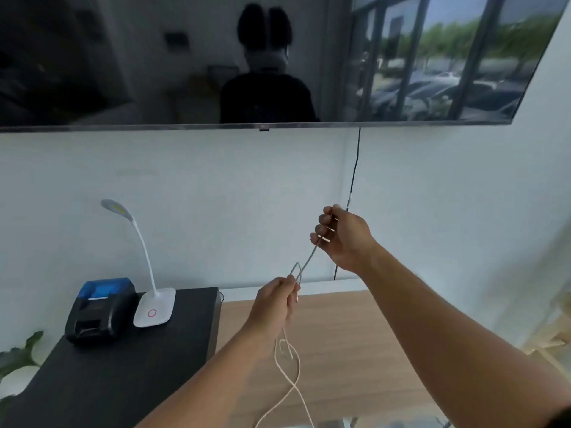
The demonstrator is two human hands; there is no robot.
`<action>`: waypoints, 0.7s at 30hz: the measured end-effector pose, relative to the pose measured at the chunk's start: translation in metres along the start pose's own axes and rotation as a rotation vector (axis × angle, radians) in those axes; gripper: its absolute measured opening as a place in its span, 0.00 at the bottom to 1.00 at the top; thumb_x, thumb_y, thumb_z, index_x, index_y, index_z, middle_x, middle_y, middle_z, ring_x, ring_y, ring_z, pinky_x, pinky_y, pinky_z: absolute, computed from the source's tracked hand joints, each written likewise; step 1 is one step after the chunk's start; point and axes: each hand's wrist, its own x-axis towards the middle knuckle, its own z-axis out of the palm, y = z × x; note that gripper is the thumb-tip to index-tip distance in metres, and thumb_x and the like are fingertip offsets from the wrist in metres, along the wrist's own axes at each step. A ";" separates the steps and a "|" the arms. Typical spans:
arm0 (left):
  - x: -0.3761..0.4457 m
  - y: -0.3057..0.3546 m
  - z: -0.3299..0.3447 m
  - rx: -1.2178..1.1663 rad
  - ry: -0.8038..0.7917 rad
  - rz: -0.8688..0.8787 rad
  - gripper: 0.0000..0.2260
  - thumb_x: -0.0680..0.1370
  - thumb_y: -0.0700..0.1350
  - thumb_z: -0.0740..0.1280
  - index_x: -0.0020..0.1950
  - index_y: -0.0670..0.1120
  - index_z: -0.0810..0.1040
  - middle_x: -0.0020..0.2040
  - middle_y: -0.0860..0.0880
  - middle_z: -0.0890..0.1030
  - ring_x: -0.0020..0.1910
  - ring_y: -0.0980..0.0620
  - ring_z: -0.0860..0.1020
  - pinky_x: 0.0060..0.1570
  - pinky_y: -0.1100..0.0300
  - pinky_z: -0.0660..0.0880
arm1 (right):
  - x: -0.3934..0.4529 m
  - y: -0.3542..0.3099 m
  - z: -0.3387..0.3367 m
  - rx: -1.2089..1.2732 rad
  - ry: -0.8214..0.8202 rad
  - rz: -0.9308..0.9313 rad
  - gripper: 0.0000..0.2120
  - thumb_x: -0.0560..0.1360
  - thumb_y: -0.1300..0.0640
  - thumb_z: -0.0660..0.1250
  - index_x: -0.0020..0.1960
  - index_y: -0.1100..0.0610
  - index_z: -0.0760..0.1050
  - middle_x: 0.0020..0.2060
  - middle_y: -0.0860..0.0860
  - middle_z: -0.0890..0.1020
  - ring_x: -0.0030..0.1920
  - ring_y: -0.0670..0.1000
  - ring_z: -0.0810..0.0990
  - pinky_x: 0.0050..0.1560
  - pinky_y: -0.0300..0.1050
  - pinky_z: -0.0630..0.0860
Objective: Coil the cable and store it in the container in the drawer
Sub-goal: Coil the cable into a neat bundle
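A thin white cable (pixel 290 375) runs between both hands in mid-air. My right hand (pixel 344 239) is raised higher, to the right, fingers closed on one end of it. My left hand (pixel 275 299) sits lower and pinches a small fold of the cable just above its fingers. From the left hand the rest of the cable hangs down in loose crossing loops towards the bottom edge of the view. No drawer or container is in view.
A black cabinet (pixel 123 381) stands at the left with a black and blue label printer (pixel 99 307) and a white desk lamp (pixel 154 307) on top. A dark wall screen (pixel 185 72) hangs above, with a black cord (pixel 353 180) dropping from it. Wooden floor (pixel 355 350) lies below.
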 end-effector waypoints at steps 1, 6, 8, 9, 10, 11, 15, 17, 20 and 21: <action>-0.001 0.003 -0.003 -0.003 0.006 -0.032 0.14 0.83 0.46 0.61 0.37 0.46 0.72 0.30 0.53 0.69 0.22 0.55 0.60 0.25 0.63 0.57 | -0.003 -0.012 0.002 0.037 0.002 -0.017 0.14 0.86 0.58 0.55 0.43 0.56 0.72 0.30 0.49 0.73 0.26 0.50 0.69 0.29 0.43 0.75; -0.003 0.002 -0.016 -0.019 -0.033 -0.201 0.17 0.83 0.54 0.61 0.36 0.50 0.68 0.27 0.54 0.68 0.23 0.53 0.58 0.31 0.55 0.57 | -0.020 -0.063 0.010 0.079 -0.008 -0.148 0.13 0.83 0.62 0.55 0.42 0.55 0.70 0.28 0.47 0.65 0.24 0.48 0.59 0.23 0.40 0.59; -0.002 0.000 -0.021 -0.026 -0.063 -0.238 0.18 0.82 0.56 0.61 0.36 0.50 0.67 0.26 0.53 0.65 0.23 0.53 0.58 0.30 0.55 0.58 | -0.030 -0.077 0.012 0.080 -0.021 -0.193 0.13 0.84 0.61 0.55 0.41 0.55 0.69 0.28 0.47 0.63 0.24 0.47 0.57 0.23 0.39 0.56; -0.001 0.000 -0.023 -0.028 -0.081 -0.248 0.18 0.82 0.58 0.62 0.36 0.50 0.67 0.27 0.53 0.64 0.23 0.53 0.58 0.30 0.55 0.58 | -0.036 -0.083 0.013 0.085 -0.040 -0.209 0.14 0.84 0.60 0.55 0.41 0.55 0.70 0.29 0.47 0.63 0.25 0.47 0.56 0.23 0.39 0.55; 0.001 0.001 -0.025 -0.031 -0.097 -0.255 0.19 0.82 0.59 0.62 0.36 0.50 0.66 0.27 0.53 0.62 0.23 0.53 0.58 0.30 0.55 0.59 | -0.043 -0.089 0.014 0.086 -0.068 -0.222 0.14 0.84 0.59 0.56 0.40 0.54 0.70 0.29 0.47 0.63 0.26 0.47 0.56 0.23 0.39 0.54; 0.002 0.002 -0.026 -0.037 -0.108 -0.260 0.19 0.81 0.59 0.62 0.36 0.50 0.66 0.28 0.52 0.61 0.23 0.52 0.58 0.31 0.55 0.61 | -0.050 -0.094 0.013 0.073 -0.102 -0.232 0.14 0.84 0.59 0.57 0.40 0.54 0.71 0.29 0.47 0.63 0.26 0.47 0.55 0.22 0.39 0.54; 0.012 0.024 -0.029 -0.160 -0.127 -0.268 0.20 0.81 0.59 0.64 0.34 0.50 0.67 0.29 0.51 0.60 0.23 0.52 0.56 0.31 0.55 0.65 | -0.087 -0.100 0.011 -0.179 -0.370 -0.187 0.13 0.82 0.56 0.57 0.40 0.52 0.72 0.28 0.45 0.60 0.24 0.45 0.54 0.21 0.38 0.54; 0.019 0.046 -0.028 -0.227 -0.082 -0.243 0.19 0.82 0.58 0.64 0.35 0.50 0.67 0.28 0.52 0.59 0.21 0.53 0.55 0.30 0.57 0.63 | -0.104 -0.087 0.008 -0.391 -0.528 -0.108 0.14 0.82 0.56 0.57 0.38 0.50 0.72 0.27 0.44 0.59 0.24 0.45 0.54 0.22 0.38 0.54; 0.026 0.089 -0.027 -0.217 -0.028 -0.147 0.18 0.83 0.57 0.61 0.37 0.50 0.68 0.26 0.53 0.60 0.19 0.54 0.55 0.28 0.60 0.59 | -0.116 -0.055 0.001 -0.796 -0.647 -0.012 0.15 0.83 0.56 0.57 0.41 0.51 0.76 0.26 0.46 0.66 0.25 0.47 0.58 0.24 0.36 0.58; 0.027 0.104 -0.027 -0.196 -0.029 -0.113 0.18 0.83 0.57 0.61 0.38 0.50 0.68 0.26 0.53 0.60 0.19 0.54 0.56 0.28 0.60 0.58 | -0.117 -0.043 -0.002 -0.941 -0.650 0.022 0.13 0.83 0.54 0.57 0.44 0.52 0.77 0.27 0.47 0.69 0.25 0.47 0.61 0.25 0.37 0.61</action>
